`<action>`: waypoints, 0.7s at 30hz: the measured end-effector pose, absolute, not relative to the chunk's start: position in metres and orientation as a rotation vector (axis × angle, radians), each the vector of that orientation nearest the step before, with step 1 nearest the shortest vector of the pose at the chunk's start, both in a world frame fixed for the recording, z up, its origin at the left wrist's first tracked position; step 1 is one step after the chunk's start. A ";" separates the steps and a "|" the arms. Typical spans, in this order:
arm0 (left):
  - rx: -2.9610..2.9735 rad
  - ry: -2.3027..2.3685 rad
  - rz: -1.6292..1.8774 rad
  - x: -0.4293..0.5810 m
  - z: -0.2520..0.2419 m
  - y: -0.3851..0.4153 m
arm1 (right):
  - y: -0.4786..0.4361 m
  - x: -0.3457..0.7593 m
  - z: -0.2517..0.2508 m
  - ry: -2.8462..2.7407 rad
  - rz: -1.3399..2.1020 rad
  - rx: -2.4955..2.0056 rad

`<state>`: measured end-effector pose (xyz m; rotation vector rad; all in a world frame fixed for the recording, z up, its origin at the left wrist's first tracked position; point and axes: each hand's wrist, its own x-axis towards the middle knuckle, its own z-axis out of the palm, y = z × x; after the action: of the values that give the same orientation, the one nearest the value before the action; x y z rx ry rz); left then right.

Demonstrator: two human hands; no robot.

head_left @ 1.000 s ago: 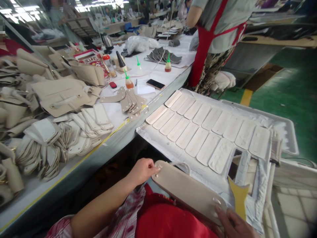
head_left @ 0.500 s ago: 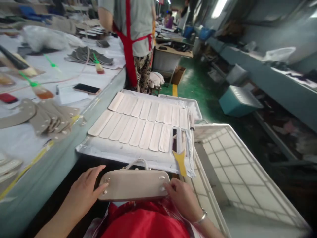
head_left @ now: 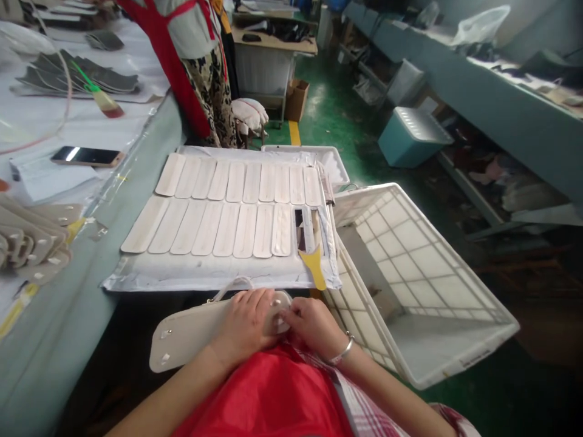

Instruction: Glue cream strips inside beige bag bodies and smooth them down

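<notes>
A beige bag base panel [head_left: 186,334] with metal studs lies across my lap, over a red apron [head_left: 268,394]. My left hand [head_left: 243,325] lies on the panel's right half, fingers curled over it and gripping. My right hand [head_left: 314,325] meets it at the panel's right end, fingertips pinched on the edge; a bracelet is on that wrist. Just beyond the hands lies a white board [head_left: 136,280] with two rows of pale oblong strips [head_left: 218,227]. A yellow scraper [head_left: 314,267] rests at the board's right front corner.
A white plastic crate [head_left: 437,340] stands tilted at my right. The long worktable [head_left: 68,303] runs along the left with beige pieces [head_left: 31,243], a phone [head_left: 84,156] and a glue bottle [head_left: 102,100]. A person in a red apron [head_left: 191,73] stands at the table. A blue bin [head_left: 410,136] sits on the green floor.
The view swung to the right and down. My left hand slid from the panel's left end to its right half, beside my right hand; the panel now sticks out to the left.
</notes>
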<state>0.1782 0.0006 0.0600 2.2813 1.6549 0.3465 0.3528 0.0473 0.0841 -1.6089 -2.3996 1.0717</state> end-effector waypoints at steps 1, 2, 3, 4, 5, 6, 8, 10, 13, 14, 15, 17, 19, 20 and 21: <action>2.275 1.663 0.341 0.178 0.060 0.001 | 0.048 0.353 0.084 -2.411 1.074 -1.600; 2.273 1.671 0.335 0.177 0.061 0.000 | 0.049 0.353 0.084 -2.424 1.076 -1.591; 2.273 1.675 0.331 0.178 0.061 0.000 | 0.049 0.353 0.084 -2.438 1.078 -1.582; 2.277 1.677 0.332 0.178 0.062 0.000 | 0.049 0.353 0.085 -2.449 1.079 -1.578; 2.282 1.678 0.340 0.179 0.062 0.001 | 0.049 0.353 0.085 -2.457 1.075 -1.581; 2.288 1.679 0.350 0.180 0.063 0.001 | 0.049 0.352 0.086 -2.464 1.067 -1.587; 2.293 1.682 0.370 0.181 0.063 0.001 | 0.049 0.352 0.087 -2.480 1.040 -1.596; 2.283 1.688 0.375 0.181 0.064 0.002 | 0.048 0.351 0.088 -2.495 1.024 -1.607; 2.262 1.687 0.384 0.180 0.064 0.003 | 0.047 0.349 0.089 -2.518 0.981 -1.652; 2.258 1.684 0.392 0.179 0.064 0.004 | 0.048 0.348 0.088 -2.521 0.961 -1.669; 2.255 1.683 0.400 0.180 0.063 0.004 | 0.049 0.347 0.088 -2.520 0.947 -1.686; 2.241 1.687 0.408 0.183 0.061 0.006 | 0.052 0.346 0.085 -2.501 0.964 -1.702; 2.208 1.701 0.400 0.186 0.062 0.007 | 0.055 0.347 0.081 -2.464 1.004 -1.706; 2.191 1.698 0.402 0.186 0.064 0.006 | 0.055 0.349 0.079 -2.450 1.016 -1.707; 2.181 1.680 0.420 0.184 0.067 0.005 | 0.055 0.351 0.077 -2.438 1.011 -1.713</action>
<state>0.1844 0.0046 0.0668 2.1805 1.6799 0.4205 0.3509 0.0554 0.0766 -1.7131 -2.4384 1.0108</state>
